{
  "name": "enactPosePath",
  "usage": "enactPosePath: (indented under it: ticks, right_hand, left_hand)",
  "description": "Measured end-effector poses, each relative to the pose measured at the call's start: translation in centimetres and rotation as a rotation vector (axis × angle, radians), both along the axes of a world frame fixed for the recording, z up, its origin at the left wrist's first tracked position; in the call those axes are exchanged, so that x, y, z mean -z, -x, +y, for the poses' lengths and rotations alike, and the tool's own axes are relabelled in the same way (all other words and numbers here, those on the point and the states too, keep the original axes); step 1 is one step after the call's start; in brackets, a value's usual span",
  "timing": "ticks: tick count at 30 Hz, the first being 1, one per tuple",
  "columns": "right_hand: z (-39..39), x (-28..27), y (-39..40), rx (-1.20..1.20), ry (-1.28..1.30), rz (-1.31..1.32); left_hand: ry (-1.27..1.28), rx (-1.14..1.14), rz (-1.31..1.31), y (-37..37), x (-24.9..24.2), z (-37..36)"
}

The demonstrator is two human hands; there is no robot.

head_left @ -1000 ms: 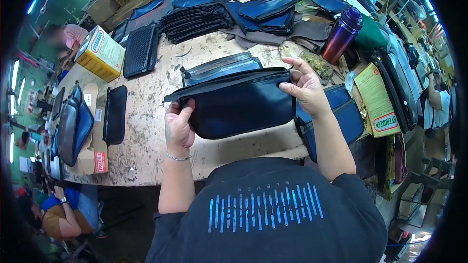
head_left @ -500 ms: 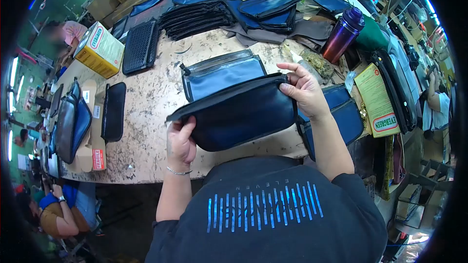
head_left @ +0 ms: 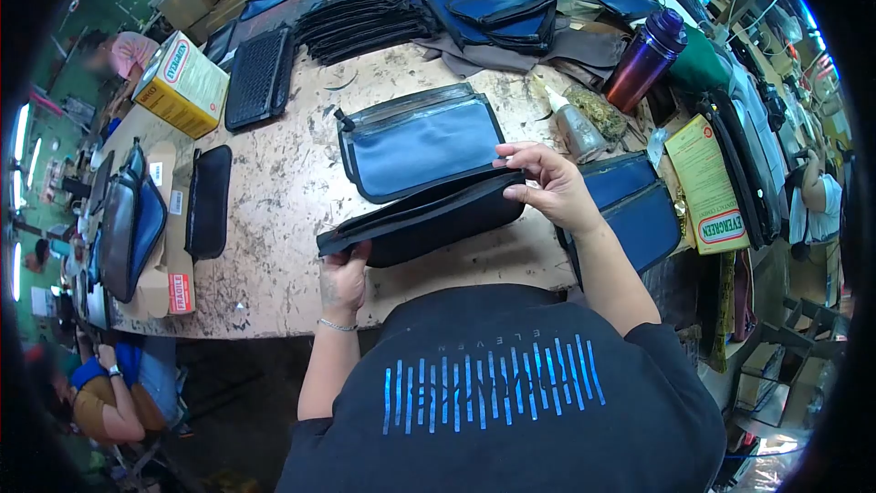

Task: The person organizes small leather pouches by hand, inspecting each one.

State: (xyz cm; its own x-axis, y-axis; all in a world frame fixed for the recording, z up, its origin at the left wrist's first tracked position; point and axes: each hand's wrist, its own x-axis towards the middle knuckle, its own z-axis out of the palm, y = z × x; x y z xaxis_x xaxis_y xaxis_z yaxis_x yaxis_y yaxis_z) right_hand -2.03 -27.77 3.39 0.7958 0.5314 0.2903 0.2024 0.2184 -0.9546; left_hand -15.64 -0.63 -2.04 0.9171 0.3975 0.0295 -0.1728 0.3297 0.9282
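Note:
A black pouch (head_left: 438, 224) is held up near the table's front edge, tilted so that its long upper opening shows a dark gap. My left hand (head_left: 343, 285) pinches its lower left corner, the fingers partly hidden beneath it. At its right end my right hand (head_left: 550, 184) grips the upper corner between thumb and fingers. Just beyond the pouch, a blue panel with black edging and a zipper strip (head_left: 424, 141) lies flat on the table. Right of my right hand are dark blue pouch pieces (head_left: 639, 210), partly covered by my forearm.
Farther back on the table (head_left: 274, 288) are a stack of black pieces (head_left: 365, 26), blue pouches (head_left: 506, 14) and a woven black panel (head_left: 259, 78). A yellow can (head_left: 182, 87) stands left; a purple bottle (head_left: 646, 59) and glue bottle (head_left: 577, 126) stand right. People sit at left.
The black pouch has tipped flatter and its opening has widened. My right hand has moved down and left with its corner. More of the blue panel shows behind it.

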Motion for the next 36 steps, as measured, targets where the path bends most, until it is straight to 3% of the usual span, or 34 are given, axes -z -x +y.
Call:
enactPosePath:
  ticks: [5, 10, 13, 14, 16, 17, 19, 20, 22, 28, 30, 32, 36]
  right_hand:
    - [-0.1, -1.1, 0.3, 0.052, 0.216, -0.121]
    - [0.5, -3.0, 0.4, 0.051, 0.403, -0.422]
    - [0.7, -3.9, 0.7, 0.043, 0.524, -0.453]
    - [0.7, -3.9, 0.6, 0.04, 0.524, -0.454]
    - [0.7, -4.0, 0.3, 0.024, 0.527, -0.422]
    - [0.8, -4.0, 0.2, 0.024, 0.529, -0.423]
    - [1.0, -3.9, 0.2, -0.012, 0.553, -0.423]
    - [1.1, -4.0, 0.2, -0.025, 0.557, -0.427]
    - [1.4, -4.3, 0.2, -0.02, 0.558, -0.393]
    - [1.0, -4.1, 0.4, 0.003, 0.547, -0.47]
    - [1.2, -4.7, 1.1, 0.023, 0.57, -0.408]
    - [2.1, -5.2, 2.1, 0.14, 0.676, -0.817]
    - [2.2, -6.0, 3.0, 0.135, 0.723, -0.811]
  left_hand:
    - [-0.047, -0.005, -0.022, 0.1, 0.4, 0.1]
    - [-0.152, -0.002, -0.025, 0.4, 0.1, 0.0]
    - [-0.437, 0.107, 0.001, 0.0, -1.6, 0.5]
    - [-0.321, 0.205, 0.103, 0.3, -3.4, 0.6]
    - [-0.689, 0.068, 0.016, 0.6, -5.0, 2.7]
    - [-0.688, 0.067, 0.015, 0.6, -6.3, 2.8]
    - [-1.233, -0.218, -0.231, 0.2, -11.3, 2.6]
    - [-1.228, -0.23, -0.223, -0.6, -12.7, 1.8]
    - [-1.407, 0.266, -0.375, -3.4, -14.5, -1.1]
    - [-1.523, 0.577, -0.217, -7.6, -11.0, -3.9]
    - [-1.558, 0.521, -0.297, -7.0, -10.9, -4.9]
    - [-1.684, 0.43, -0.279, -5.9, -11.1, -5.7]
    - [-1.8, 0.341, -0.264, -3.8, -11.5, -5.4]
